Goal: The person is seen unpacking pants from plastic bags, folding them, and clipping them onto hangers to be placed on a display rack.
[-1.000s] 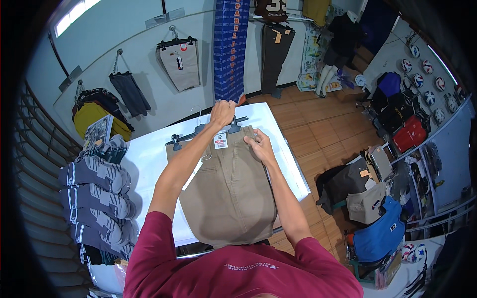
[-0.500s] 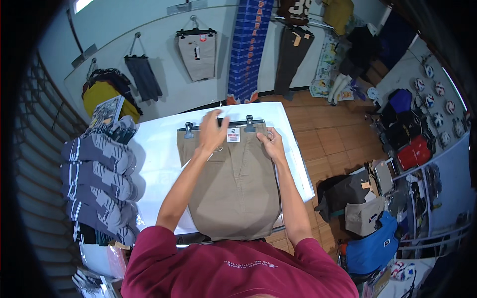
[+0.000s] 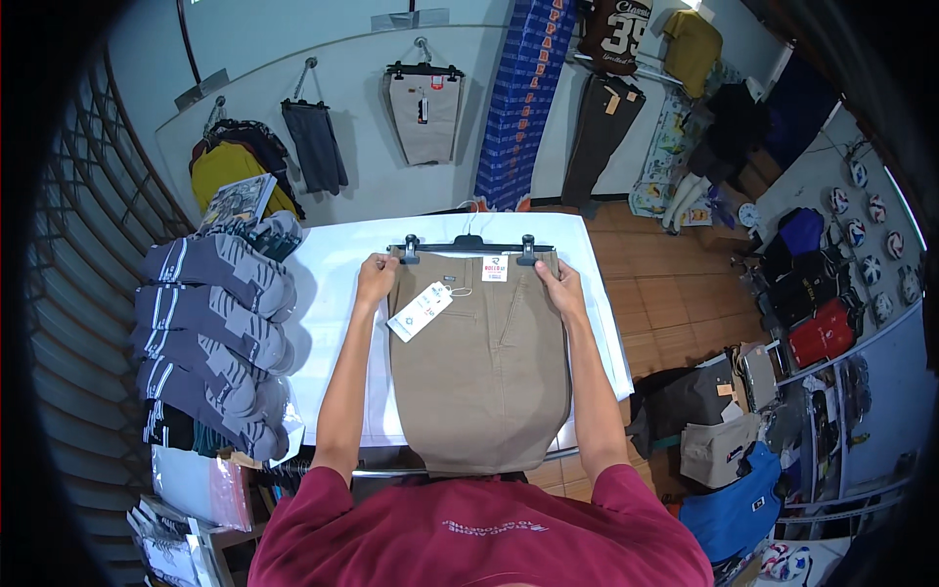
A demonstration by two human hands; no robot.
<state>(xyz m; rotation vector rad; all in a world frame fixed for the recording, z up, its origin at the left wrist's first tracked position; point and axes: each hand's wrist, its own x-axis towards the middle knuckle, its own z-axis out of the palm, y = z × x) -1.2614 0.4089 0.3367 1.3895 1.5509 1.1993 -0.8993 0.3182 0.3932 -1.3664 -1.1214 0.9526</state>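
Note:
Khaki folded trousers lie on the white-topped table, their waistband at the far end and clipped to a black hanger. My left hand pinches the waistband's left corner beside the left clip. At the opposite corner my right hand grips the waistband next to the right clip, thumb on top. A white hang tag on a string rests across the left front. Near the right clip sits a small white and red label. My fingers under the cloth are hidden.
Stacked grey garments in clear bags line the table's left side. Clothes hang on the far wall, including beige trousers. On the right stand bags, a blue garment and a red bag, with balls on the wall.
My left hand has moved from the middle of the waistband out to its left corner. The hang tag now shows, lying on the trousers. My right hand stays at the right corner.

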